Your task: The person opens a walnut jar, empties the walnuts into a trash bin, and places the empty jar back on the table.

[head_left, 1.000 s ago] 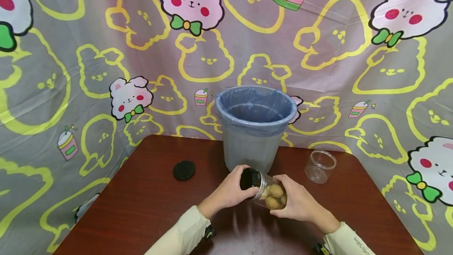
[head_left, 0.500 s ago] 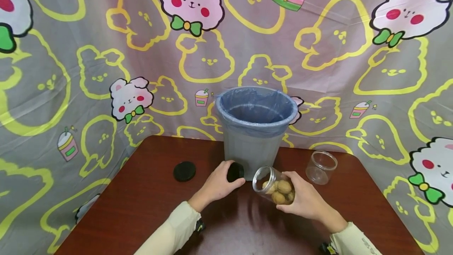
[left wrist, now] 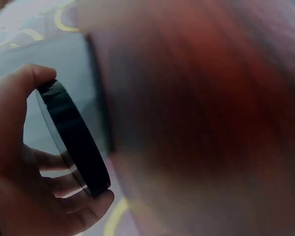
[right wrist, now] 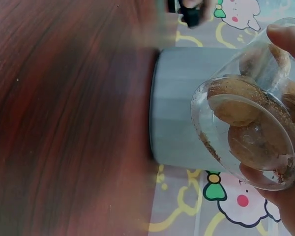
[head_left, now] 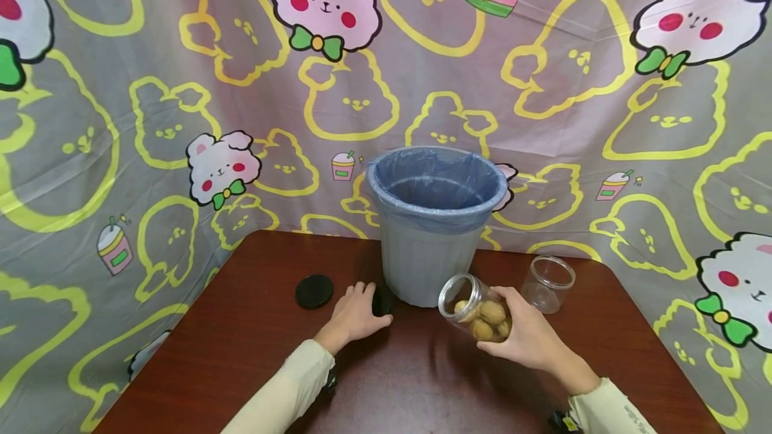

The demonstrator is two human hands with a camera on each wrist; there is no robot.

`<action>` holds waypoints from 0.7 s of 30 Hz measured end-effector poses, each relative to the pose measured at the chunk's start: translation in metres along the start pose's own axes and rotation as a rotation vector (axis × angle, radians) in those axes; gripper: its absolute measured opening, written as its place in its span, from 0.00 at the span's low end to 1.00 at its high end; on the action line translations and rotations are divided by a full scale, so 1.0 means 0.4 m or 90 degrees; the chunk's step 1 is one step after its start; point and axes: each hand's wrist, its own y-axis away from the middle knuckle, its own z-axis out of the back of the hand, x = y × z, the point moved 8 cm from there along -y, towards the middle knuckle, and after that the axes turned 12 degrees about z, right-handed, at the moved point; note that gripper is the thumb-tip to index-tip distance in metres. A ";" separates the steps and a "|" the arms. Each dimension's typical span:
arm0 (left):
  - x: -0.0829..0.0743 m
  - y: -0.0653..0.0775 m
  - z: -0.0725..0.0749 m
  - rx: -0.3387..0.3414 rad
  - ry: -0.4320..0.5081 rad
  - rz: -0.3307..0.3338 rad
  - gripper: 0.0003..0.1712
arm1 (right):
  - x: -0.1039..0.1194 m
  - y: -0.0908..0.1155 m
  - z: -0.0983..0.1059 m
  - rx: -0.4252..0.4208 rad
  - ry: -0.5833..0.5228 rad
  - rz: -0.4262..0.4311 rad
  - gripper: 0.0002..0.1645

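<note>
My left hand (head_left: 356,313) grips a black jar lid (left wrist: 76,135) between thumb and fingertips, low over the table beside the grey bin. In the head view only the dark edge of that lid shows past the fingers. My right hand (head_left: 531,337) holds a clear plastic jar (head_left: 473,291) around its base end. The jar is uncapped and tilted, its mouth facing up and to the left. Several brown, walnut-like balls (head_left: 490,317) lie inside it. In the right wrist view, brown crumbs cling to the jar wall near its base.
A grey bin (head_left: 425,260) with a blue liner stands at the back of the dark red-brown table (head_left: 253,353). Left of it lies a second black lid (head_left: 314,291). To the right stands another clear jar (head_left: 545,293), with no lid on. A patterned cloth (head_left: 338,186) hangs behind.
The lid has come off the jar in my left hand, which has moved left and down towards the table. My right hand has shifted the open jar slightly right.
</note>
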 end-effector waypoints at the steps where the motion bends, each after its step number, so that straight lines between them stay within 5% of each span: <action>1: 0.005 -0.002 -0.008 0.003 -0.009 -0.003 0.48 | 0.000 0.000 0.002 0.000 0.000 0.000 0.58; 11: 0.044 -0.016 -0.048 0.022 -0.087 -0.004 0.48 | -0.002 -0.003 0.011 -0.005 -0.001 -0.007 0.58; 21: 0.032 -0.010 -0.048 0.067 -0.124 -0.001 0.51 | 0.000 -0.010 0.020 -0.007 0.001 -0.002 0.58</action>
